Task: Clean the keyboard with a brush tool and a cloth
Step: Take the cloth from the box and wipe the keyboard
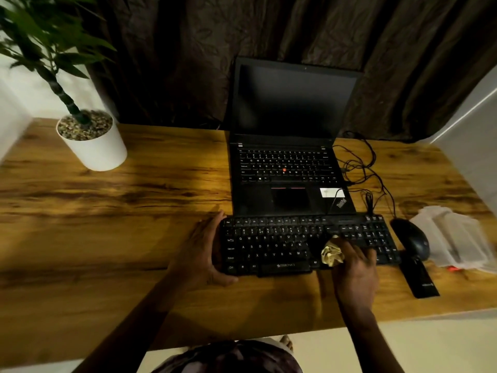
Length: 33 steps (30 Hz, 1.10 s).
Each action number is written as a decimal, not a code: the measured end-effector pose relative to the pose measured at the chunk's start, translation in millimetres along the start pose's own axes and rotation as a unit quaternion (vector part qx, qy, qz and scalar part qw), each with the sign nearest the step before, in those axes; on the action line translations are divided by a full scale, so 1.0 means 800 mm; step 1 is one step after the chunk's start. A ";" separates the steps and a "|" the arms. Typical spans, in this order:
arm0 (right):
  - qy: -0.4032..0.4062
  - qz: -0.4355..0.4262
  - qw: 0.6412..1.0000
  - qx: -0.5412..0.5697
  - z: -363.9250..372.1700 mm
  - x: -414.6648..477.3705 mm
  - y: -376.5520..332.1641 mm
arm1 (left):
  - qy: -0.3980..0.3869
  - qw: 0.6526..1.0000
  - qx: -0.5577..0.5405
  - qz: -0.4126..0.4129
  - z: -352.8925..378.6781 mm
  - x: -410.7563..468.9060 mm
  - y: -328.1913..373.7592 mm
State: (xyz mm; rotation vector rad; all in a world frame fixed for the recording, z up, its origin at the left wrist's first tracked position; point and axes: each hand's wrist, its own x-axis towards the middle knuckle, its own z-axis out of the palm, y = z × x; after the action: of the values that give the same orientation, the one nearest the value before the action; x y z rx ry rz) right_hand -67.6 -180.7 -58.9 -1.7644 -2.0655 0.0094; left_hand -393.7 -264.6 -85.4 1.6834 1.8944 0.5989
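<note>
A black keyboard (pixel 271 246) lies on the wooden desk (pixel 134 211) in front of a laptop. My left hand (pixel 201 251) grips the keyboard's left end, thumb under the front edge. My right hand (pixel 355 267) holds a crumpled pale yellow cloth (pixel 332 254) and presses it on the keys right of the letter block. A black, flat brush tool (pixel 419 278) lies on the desk just right of the keyboard's front corner.
An open black laptop (pixel 290 168) stands behind the keyboard, with tangled cables (pixel 365 168) to its right. A black mouse (pixel 414 238) and clear plastic packaging (pixel 454 238) sit at the right. A white plant pot (pixel 94 146) stands at the back left.
</note>
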 end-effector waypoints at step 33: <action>-0.031 -0.032 0.999 0.020 -0.007 -0.016 -0.040 | 0.015 0.999 -0.024 0.018 -0.001 -0.001 0.003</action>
State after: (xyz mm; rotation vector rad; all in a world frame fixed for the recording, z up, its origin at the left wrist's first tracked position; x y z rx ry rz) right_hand -95.0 -200.4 -49.1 -1.6933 -2.1489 0.0877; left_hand -392.2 -265.3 -83.3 1.6894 1.8596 0.6812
